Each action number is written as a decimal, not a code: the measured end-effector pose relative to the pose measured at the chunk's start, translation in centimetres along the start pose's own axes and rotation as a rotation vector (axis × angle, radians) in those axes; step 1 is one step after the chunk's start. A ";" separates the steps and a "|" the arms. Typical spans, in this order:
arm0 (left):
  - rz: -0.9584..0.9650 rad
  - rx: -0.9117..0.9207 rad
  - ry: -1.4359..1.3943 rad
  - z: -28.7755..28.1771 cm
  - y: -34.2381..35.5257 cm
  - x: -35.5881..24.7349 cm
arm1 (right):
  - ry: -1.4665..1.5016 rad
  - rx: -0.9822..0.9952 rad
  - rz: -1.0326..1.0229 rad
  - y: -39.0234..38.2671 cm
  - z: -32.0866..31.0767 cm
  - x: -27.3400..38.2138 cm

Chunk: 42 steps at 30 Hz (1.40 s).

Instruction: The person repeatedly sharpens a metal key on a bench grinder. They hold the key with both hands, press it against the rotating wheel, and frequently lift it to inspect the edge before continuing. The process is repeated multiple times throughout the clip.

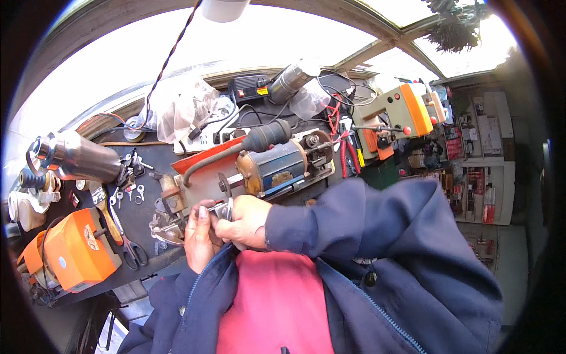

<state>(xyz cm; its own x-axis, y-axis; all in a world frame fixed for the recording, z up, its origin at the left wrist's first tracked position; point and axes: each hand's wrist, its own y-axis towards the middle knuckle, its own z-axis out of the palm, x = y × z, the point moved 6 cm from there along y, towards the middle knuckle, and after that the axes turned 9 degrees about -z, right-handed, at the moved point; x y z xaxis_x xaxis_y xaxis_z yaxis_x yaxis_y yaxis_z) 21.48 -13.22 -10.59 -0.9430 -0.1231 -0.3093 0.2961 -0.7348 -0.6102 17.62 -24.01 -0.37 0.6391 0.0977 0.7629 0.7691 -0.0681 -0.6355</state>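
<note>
Orange-cased machine [79, 253] and dark-handled scissors [127, 240] sit at the left of the black counter [159, 159]. Farther right, the left hand [200, 241] and right hand [247, 221] meet — each grip clamped on a small silvery metal piece [221, 210], just before the blue electric motor [278, 167]. Red-handled pliers [344, 158] lie beyond.

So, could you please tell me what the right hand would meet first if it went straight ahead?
The right hand, pointing leftward, would probably meet the left hand first; they look nearly touching, though depth is unclear.
</note>
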 end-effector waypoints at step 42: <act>0.253 -0.247 0.791 2.4 -1.9 -2.8 | -0.468 -0.115 -0.629 -1.5 -2.9 2.9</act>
<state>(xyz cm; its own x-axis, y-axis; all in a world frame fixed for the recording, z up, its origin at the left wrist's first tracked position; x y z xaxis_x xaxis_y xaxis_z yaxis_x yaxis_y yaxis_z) 23.23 -13.07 -6.85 -0.4886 0.3044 -0.8177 0.5939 -0.5705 -0.5673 18.29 -26.53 3.14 0.0331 0.5578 0.8293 0.9970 0.0393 -0.0662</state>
